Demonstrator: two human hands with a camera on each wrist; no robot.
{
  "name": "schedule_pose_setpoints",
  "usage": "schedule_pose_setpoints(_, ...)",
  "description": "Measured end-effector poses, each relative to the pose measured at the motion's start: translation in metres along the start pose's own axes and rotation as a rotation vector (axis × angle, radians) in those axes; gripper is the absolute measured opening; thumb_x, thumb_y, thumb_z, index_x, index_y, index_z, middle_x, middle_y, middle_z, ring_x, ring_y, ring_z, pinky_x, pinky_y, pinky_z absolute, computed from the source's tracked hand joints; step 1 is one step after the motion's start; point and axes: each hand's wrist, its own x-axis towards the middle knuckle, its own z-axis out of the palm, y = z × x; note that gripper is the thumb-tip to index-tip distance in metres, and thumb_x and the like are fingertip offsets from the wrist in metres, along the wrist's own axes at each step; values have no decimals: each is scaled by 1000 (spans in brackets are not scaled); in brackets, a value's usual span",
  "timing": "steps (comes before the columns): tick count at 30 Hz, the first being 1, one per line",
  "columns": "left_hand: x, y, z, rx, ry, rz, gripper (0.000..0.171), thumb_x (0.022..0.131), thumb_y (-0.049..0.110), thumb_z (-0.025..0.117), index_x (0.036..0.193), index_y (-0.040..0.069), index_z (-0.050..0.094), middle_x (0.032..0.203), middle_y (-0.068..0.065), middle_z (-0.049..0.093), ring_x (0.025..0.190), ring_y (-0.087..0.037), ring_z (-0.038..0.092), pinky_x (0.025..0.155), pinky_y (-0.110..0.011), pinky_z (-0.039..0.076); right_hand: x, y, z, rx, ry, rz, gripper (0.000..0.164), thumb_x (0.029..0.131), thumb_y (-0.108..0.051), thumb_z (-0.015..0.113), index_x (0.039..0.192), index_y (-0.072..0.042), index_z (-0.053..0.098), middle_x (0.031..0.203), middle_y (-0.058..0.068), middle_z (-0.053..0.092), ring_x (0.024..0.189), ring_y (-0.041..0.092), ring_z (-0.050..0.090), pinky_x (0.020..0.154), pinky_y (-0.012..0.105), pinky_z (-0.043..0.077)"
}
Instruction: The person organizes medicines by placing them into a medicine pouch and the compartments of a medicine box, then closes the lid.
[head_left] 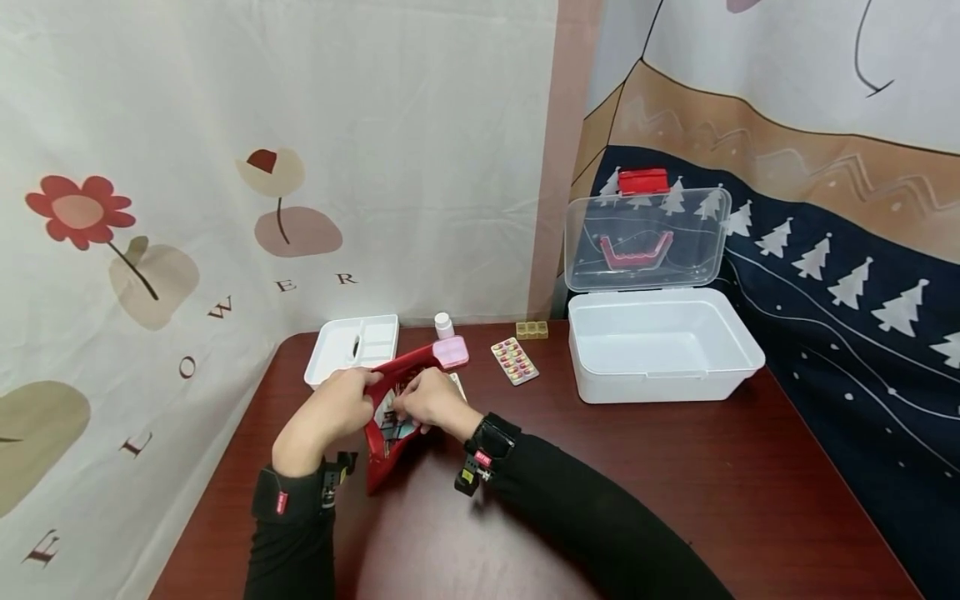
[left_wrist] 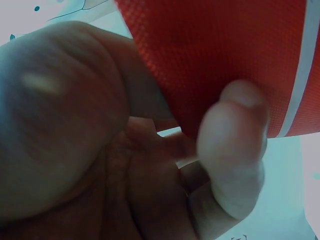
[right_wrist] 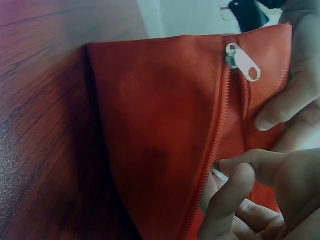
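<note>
A red zip pouch (head_left: 378, 471) stands on the table with its zipper undone and several mixed items showing inside. My left hand (head_left: 330, 412) grips the pouch's left edge, the fabric between thumb and fingers in the left wrist view. At the opening, my right hand (head_left: 435, 398) has its fingertips inside the pouch. The right wrist view shows its thumb and finger pinching a small whitish thing (right_wrist: 219, 174), mostly hidden by the fingers. The metal zipper pull (right_wrist: 245, 62) sits at one end of the zipper.
Behind the pouch are a white compartment tray (head_left: 337, 346), a white bottle (head_left: 444, 326) and a pink case (head_left: 452, 352). A blister pack (head_left: 514, 361) and a yellow pill box (head_left: 532, 330) lie farther right. On the right stands a white box (head_left: 652, 387) with its clear lid (head_left: 675, 225) raised.
</note>
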Motion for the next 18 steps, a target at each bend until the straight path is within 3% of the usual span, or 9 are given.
schedule_pose_setpoints(3, 0, 1, 0, -4, -5, -3, 52, 98, -1, 58, 148, -9, 63, 140, -31, 70, 104, -35, 68, 76, -36, 58, 3, 2, 2, 6, -9, 6, 22, 95, -21, 83, 76, -10, 85, 66, 3, 78, 40, 8, 55, 55, 36, 63)
schedule_pose_setpoints(9, 0, 1, -1, 7, -7, -1, 52, 97, -2, 57, 148, -10, 63, 140, -31, 70, 104, -34, 68, 74, -35, 55, 4, 3, 1, 120, -72, -11, 13, 97, -13, 78, 91, -5, 87, 77, 7, 83, 45, 6, 54, 43, 22, 51)
schedule_pose_setpoints(18, -1, -1, -1, -6, -3, -9, 52, 98, 0, 59, 148, -10, 63, 141, -32, 69, 102, -34, 67, 74, -34, 57, 3, 9, -20, 131, -77, -65, 18, 100, -13, 74, 99, -1, 87, 89, 17, 85, 45, 7, 54, 47, 27, 55)
